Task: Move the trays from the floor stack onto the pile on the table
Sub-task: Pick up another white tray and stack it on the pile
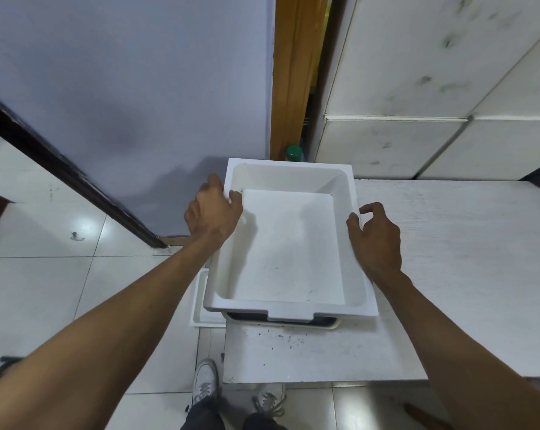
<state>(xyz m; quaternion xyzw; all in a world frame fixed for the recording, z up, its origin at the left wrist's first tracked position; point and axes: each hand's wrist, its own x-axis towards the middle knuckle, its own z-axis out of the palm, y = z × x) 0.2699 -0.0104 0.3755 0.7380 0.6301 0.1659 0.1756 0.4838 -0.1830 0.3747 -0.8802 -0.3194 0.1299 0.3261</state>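
Tray (289, 246), white foam and open side up, sits on top of the pile (326, 323) at the left end of the bench (464, 259). Only a dark tray with a cream rim shows beneath its near edge.

The left hand (213, 212) grips the tray's left rim near the far corner, thumb hooked over the inside and fingers down the outer wall. The left forearm reaches in straight from the lower left. The right hand (375, 237) is at the right rim, its fingers loosely curled and raised, holding nothing. Its thumb lies at the rim's edge, and whether it touches I cannot tell. The right forearm comes up from the lower right, above the bench.

The bench top is white, scuffed and speckled with dark crumbs near its front. On the floor (45, 290) of pale glossy tiles, the floor stack (201, 305) shows as one white corner just left of the bench. A lilac wall (138, 88) stands behind, with a wooden frame (293, 72) beside it. A green-capped bottle (294, 153) stands at the frame's foot. Smudged white panels (417, 72) rise behind the bench. Two grey shoes (205, 383) stand on the tiles below.
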